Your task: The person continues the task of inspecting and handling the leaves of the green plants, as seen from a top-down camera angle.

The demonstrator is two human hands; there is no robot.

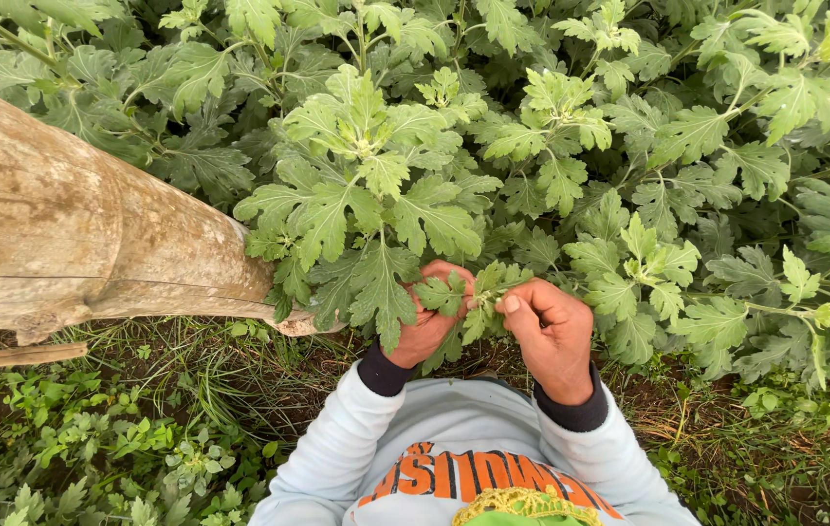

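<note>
Left hand (426,321) clenched around a leafy green shoot (478,292) at the near edge of the plant bed (551,146). Right hand (553,333) pinching the same shoot just beside it, thumb up. Thick weathered log (74,234) lying to the left, grass (191,390) below.

daylit dense green leafy plants (571,156), a wooden log (64,244), grassy soil (191,390)
</note>
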